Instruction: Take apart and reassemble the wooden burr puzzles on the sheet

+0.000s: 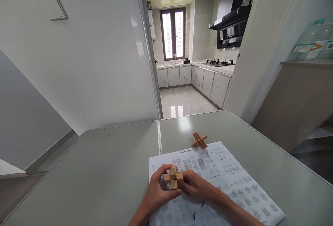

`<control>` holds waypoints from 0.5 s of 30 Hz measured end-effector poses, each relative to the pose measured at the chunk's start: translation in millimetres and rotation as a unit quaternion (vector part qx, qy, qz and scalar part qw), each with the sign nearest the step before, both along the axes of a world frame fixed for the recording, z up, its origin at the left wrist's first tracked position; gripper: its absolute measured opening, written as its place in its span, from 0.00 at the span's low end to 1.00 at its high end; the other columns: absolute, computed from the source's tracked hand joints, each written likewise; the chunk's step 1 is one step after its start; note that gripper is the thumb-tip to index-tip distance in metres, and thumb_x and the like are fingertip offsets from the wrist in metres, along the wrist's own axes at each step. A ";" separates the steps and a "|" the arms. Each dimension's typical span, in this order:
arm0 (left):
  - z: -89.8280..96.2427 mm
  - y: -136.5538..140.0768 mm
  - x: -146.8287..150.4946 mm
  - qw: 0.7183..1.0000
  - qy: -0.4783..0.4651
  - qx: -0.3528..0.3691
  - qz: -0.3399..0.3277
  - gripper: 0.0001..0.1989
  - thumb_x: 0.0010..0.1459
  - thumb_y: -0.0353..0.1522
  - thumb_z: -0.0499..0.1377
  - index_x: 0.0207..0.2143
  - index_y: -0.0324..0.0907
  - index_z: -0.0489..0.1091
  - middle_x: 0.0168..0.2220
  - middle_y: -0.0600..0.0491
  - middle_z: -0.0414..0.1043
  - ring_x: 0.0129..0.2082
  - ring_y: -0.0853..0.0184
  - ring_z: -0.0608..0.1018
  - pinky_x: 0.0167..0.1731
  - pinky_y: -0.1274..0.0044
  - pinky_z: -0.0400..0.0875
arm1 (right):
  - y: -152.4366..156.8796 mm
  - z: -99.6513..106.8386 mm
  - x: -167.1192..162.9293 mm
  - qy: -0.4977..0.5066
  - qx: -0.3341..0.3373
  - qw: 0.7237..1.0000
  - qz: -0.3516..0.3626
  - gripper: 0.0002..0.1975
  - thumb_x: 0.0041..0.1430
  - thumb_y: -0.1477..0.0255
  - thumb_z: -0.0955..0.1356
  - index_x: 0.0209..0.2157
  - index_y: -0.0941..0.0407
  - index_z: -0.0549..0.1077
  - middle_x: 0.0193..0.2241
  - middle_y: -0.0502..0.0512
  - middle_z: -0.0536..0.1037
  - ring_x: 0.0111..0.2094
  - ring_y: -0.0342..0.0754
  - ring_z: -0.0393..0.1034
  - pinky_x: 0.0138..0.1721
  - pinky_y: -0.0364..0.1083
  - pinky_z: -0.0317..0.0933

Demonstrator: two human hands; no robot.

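Observation:
A light wooden burr puzzle (173,178) of interlocking square bars is held above a printed sheet (249,184). My left hand (158,188) curls round it from the left, fingers over its far side and thumb at its near lower edge. From the right, my right hand (195,184) grips the same puzzle with fingers bent; some of its fingertips are hidden behind the bars. Small diagrams of assembled pieces cover the sheet. By the sheet's far edge lies a second, reddish-brown wooden cross-shaped puzzle (199,140), apart from both hands.
The pale green-grey table (104,177) has a seam down its middle and rounded far corners. A white wall (104,63) stands beyond it at the left. Large plastic water bottles (309,44) rest on a ledge at the right. A kitchen doorway opens behind the table.

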State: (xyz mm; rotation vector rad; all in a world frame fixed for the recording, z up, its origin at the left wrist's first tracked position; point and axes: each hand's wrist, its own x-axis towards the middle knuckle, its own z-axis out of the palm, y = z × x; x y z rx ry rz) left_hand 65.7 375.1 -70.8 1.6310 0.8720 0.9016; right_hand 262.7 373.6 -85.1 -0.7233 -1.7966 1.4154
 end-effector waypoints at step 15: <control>5.3 0.8 -0.9 1.000 -0.004 -0.005 -0.007 0.32 0.46 0.46 0.74 0.52 0.46 0.74 0.48 0.48 0.74 0.48 0.55 0.76 0.49 0.70 0.72 | 5.0 -9.2 5.7 0.047 -0.084 0.995 -0.001 0.20 0.64 0.56 0.71 0.27 0.57 0.72 0.21 0.44 0.62 0.23 0.40 0.53 0.26 0.42 0.49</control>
